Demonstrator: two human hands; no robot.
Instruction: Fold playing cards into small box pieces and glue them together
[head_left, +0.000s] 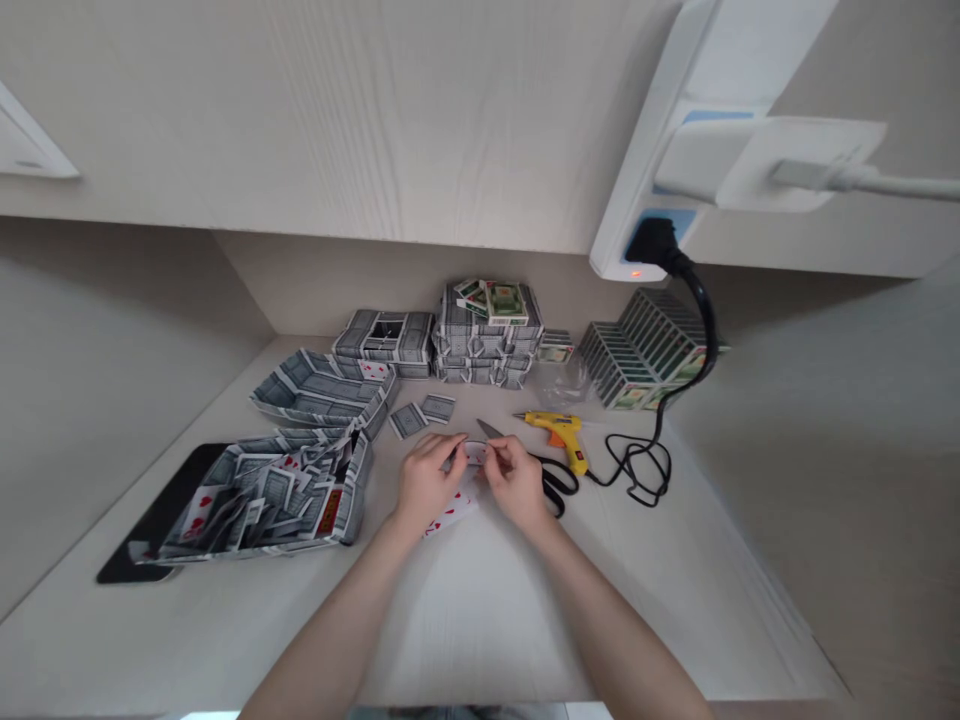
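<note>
Head camera: left hand [433, 472] and right hand [516, 480] pinch 1 card [475, 454] between them, neither nearer, its long axis seemingly sideways.

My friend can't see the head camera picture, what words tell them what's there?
A person's left hand and right hand hold a card between them over a pale desk. A yellow glue gun lies to the right, black-handled scissors partly behind the right hand, and a tray of loose cards to the left.
</note>
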